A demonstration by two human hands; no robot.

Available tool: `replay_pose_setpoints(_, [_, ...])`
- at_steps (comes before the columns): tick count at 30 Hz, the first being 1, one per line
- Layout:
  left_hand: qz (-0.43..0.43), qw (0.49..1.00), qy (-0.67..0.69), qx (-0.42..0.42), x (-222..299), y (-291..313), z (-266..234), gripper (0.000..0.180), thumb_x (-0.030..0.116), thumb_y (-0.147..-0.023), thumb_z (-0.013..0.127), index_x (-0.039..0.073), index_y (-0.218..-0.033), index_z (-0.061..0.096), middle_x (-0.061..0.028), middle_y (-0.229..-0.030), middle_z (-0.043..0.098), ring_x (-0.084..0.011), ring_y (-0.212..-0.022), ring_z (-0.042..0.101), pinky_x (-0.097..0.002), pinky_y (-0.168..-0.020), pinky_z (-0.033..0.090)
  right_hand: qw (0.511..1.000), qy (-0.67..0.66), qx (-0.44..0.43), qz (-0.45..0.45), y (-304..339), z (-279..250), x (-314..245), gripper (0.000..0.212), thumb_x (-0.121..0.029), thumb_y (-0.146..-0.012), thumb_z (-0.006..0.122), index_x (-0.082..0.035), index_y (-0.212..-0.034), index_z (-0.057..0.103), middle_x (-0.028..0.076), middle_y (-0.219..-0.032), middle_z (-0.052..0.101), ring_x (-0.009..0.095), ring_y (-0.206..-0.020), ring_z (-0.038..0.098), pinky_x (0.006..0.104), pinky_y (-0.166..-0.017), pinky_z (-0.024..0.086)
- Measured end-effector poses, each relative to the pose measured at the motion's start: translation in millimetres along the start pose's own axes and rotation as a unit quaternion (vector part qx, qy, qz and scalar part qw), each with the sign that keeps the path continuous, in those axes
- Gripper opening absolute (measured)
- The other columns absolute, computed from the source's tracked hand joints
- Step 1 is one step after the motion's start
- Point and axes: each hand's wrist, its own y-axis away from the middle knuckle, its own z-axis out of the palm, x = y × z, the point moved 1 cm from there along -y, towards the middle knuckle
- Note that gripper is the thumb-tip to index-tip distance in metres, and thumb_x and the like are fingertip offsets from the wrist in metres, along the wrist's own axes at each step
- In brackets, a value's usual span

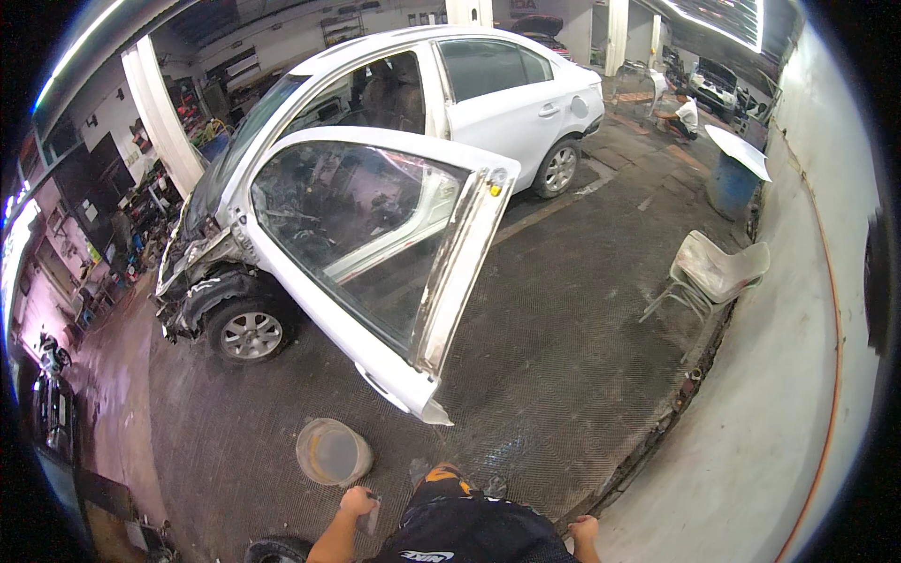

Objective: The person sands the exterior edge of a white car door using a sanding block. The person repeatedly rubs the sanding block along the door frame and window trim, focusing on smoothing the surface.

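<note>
The garage floor [563, 310] was dark, textured metal plate beside a pale wall [798, 394]. The left hand [357, 502] was closed around a small grey block [373, 514], near a round bucket [331, 452] below the white car's open door [375, 263]. The right hand [584, 533] hung loosely curled, holding nothing.

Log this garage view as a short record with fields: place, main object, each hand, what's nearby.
Place: car repair workshop with a dark textured floor
Main object: white car, front end stripped, its front door swung wide open
Left hand: holds a small flat object, too small to identify
Right hand: at the person's side, appears empty
Nearby: bucket on the floor by the left hand; white chair by the wall; blue drum; another person crouching in the background
</note>
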Motion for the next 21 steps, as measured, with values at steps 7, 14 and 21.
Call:
replay_pose_setpoints(7, [0.047, 0.963, 0.145, 0.221, 35.6, 30.5, -43.4, 0.041, 0.032, -0.081, 0.081, 0.007, -0.113, 0.077, -0.0215, -0.098, 0.076, -0.0395, -0.092, 0.074, -0.0464, -0.083, 0.058, 0.993, -0.028, 0.024, -0.108, -4.3, -12.3, -101.5, 0.012, -0.012, -0.084, 0.077, 0.0, -0.081, 0.075, 0.009, -0.074, 0.074, 0.02, -0.064, 0.069, 0.0349, -0.065, 0.057])
replay_pose_setpoints(14, [0.259, 0.896, 0.344, 0.106, 188.1, 51.3, -183.6, 0.032, 0.022, -0.087, 0.082, 0.003, -0.112, 0.075, -0.0147, -0.101, 0.078, -0.0213, -0.093, 0.075, -0.0331, -0.084, 0.057, 0.871, -0.316, -0.169, -0.335, 110.1, -58.1, -345.6, 0.026, -0.015, -0.097, 0.073, 0.0, -0.118, 0.072, 0.007, -0.104, 0.075, 0.013, -0.094, 0.07, 0.0287, -0.086, 0.056])
replay_pose_setpoints(21, [0.394, 0.801, 0.451, -0.017, 245.0, 60.9, -261.2, 0.027, 0.013, -0.088, 0.083, 0.001, -0.111, 0.075, -0.0063, -0.102, 0.076, -0.0114, -0.092, 0.068, -0.0279, -0.084, 0.055, 0.79, -0.429, -0.274, -0.343, 229.2, -73.0, -463.2, 0.019, -0.007, -0.093, 0.077, 0.001, -0.11, 0.075, 0.006, -0.1, 0.072, 0.014, -0.091, 0.07, 0.0269, -0.082, 0.055])
